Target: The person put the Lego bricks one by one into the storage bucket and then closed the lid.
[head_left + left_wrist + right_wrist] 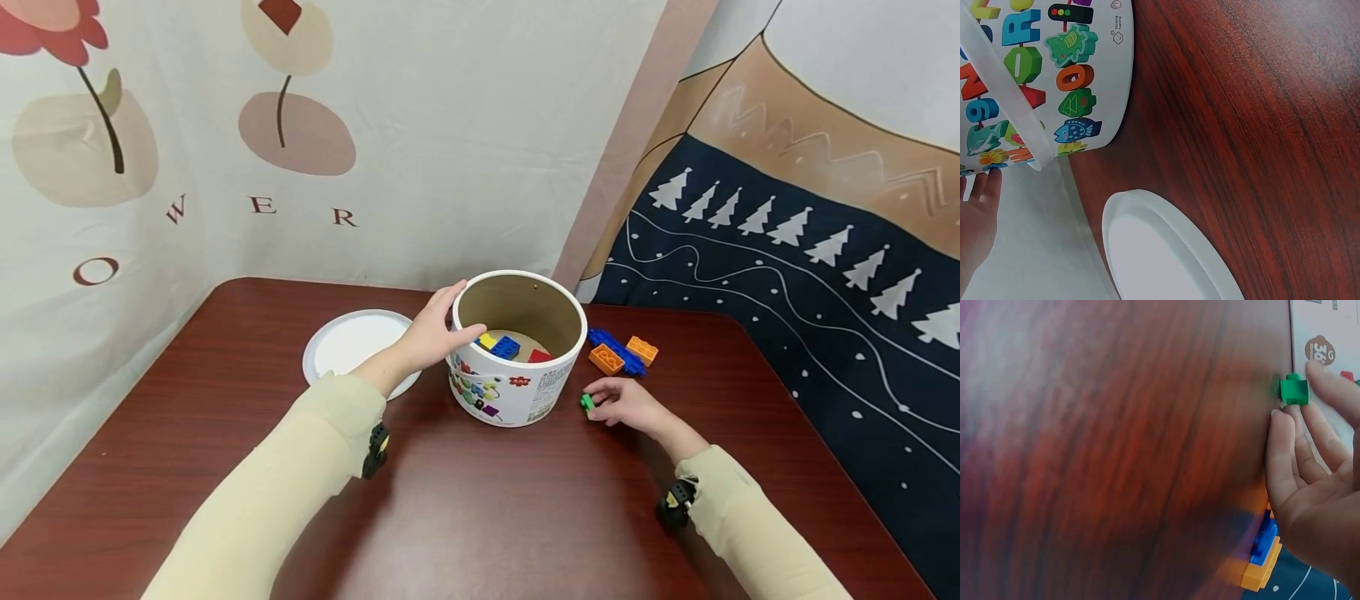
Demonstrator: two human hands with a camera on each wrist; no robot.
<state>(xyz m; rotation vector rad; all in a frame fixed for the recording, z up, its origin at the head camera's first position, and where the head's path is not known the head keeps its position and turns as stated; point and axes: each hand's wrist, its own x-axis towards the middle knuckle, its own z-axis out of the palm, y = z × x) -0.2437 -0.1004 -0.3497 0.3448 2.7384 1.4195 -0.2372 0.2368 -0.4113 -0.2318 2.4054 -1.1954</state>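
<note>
A white bucket (504, 392) with printed toy pictures stands upright on the table. My left hand (433, 332) grips its rim from the left, with the thumb over the edge. Inside the bucket lie a blue brick (506, 347), a yellow brick (487, 341) and a red brick (539, 356). To the right of the bucket, my right hand (628, 403) pinches a small green brick (1294, 391) between thumb and fingertips, low over the table. The left wrist view shows the bucket's side with its pale handle (1013, 94) and my fingertips at its edge.
Behind my right hand, a blue toy piece (633, 363) lies among two orange bricks (606, 359). The round white lid (352, 343) rests on the table (480, 517) left of the bucket, partly under my left forearm. Printed cloths (450, 125) hang behind the table and along its right side.
</note>
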